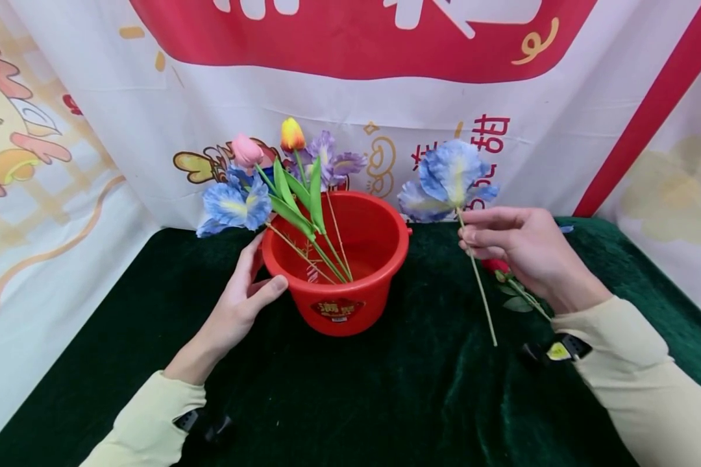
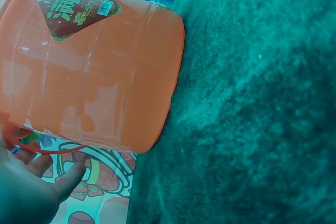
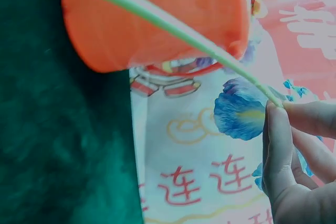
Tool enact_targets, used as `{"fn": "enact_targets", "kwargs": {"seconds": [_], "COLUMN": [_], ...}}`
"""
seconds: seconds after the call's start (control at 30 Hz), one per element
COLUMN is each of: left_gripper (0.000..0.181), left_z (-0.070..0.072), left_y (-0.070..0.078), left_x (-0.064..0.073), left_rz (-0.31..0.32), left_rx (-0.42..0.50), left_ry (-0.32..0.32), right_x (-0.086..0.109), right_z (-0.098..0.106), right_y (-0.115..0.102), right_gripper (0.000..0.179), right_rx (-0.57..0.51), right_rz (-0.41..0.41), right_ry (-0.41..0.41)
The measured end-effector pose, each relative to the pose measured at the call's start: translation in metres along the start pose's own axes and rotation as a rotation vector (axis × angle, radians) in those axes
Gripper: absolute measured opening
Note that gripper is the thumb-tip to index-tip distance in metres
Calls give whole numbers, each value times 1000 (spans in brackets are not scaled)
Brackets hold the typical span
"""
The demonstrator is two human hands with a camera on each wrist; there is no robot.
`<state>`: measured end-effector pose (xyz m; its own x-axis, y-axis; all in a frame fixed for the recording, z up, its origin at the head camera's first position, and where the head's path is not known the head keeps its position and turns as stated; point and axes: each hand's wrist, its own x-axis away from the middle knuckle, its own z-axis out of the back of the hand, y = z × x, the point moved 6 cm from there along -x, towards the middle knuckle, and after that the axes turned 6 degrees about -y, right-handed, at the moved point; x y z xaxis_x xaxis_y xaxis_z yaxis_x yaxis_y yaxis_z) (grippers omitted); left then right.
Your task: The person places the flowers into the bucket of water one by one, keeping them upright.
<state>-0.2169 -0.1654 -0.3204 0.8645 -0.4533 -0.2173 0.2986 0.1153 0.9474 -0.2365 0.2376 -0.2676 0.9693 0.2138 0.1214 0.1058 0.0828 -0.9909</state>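
Note:
A red bucket [image 1: 335, 311] stands on the dark green cloth with several artificial flowers leaning in it: a pink tulip [image 1: 246, 151], a yellow-orange tulip [image 1: 293, 135], a purple iris [image 1: 330, 159] and a blue iris [image 1: 233, 204]. My left hand [image 1: 236, 305] rests against the bucket's left side, thumb at the rim and fingers spread along the outside, some hidden behind it. To the right of the bucket, my right hand [image 1: 516, 243] pinches the stem of another blue iris [image 1: 452, 175] just below its bloom. That stem's bare lower end angles down over the cloth.
A red rose [image 1: 496, 266] with green leaves lies on the cloth, partly behind my right hand. A printed white and red curtain [image 1: 339, 97] hangs behind the table. The bucket's thin red handle [image 2: 65, 150] hangs on its far side.

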Motion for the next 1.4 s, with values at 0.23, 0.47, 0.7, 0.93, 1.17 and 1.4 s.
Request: {"fn": "enact_targets", "kwargs": {"seconds": [0.23,0.47,0.7,0.93,1.17,1.4], "left_gripper": [70,70,69,69,69,69], "left_z": [2,3,2,1,1,0], "left_y": [-1,-2,-3,-1,0,-1], "left_x": [2,1,1,0,-1,-1], "left_rz": [1,-4,-6,-11,-18,-11], "left_rx": [-8,-6,5,8,8,7], "left_ry": [10,6,5,1,0,-3], "right_x": [-20,-38,-55,-73,-84,-93], "right_z": [-29,-55,-74,-95,-112,-120], "right_y": [-29,-48,-63,-80,-97,-96], "right_gripper": [40,37,37,32,31,31], "right_rx": [34,26,60,30,52,33], "right_rz": [29,73,86,103,135,148], "right_ry": [24,-1,-17,-9,-1,-11]}}
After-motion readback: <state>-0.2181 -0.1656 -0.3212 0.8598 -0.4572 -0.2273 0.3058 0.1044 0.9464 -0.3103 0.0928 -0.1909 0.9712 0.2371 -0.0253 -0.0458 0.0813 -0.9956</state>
